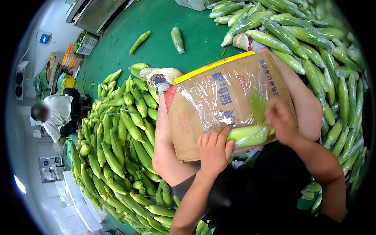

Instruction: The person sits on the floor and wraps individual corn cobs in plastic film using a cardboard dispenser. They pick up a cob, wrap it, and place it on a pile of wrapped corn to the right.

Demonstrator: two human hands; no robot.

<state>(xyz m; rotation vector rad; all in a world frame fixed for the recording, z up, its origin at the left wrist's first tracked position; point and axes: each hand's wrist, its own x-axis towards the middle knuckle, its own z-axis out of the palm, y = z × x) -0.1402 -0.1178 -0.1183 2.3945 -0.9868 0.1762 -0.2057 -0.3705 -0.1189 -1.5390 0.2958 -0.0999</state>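
Across my lap lies a cardboard box (191, 108) bearing printed writing, with clear plastic film (202, 101) over its upper face. An ear of corn in green husk (249, 136), partly covered by shiny film, rests along the box's near edge. My left hand (214, 148) grips its left end, thumb against the husk and fingers over the film. At the other end is my right hand (280, 120), blurred by motion. A blurred green piece, perhaps husk (257, 105), appears beside its fingers; whether they hold it is unclear.
Unwrapped corn (117, 147) is heaped on my left, film-wrapped corn (317, 53) on my right. Two single ears, one bare (139, 42) and one wrapped (177, 40), lie on the green floor (117, 44). Another person (58, 113) sits beyond the left heap.
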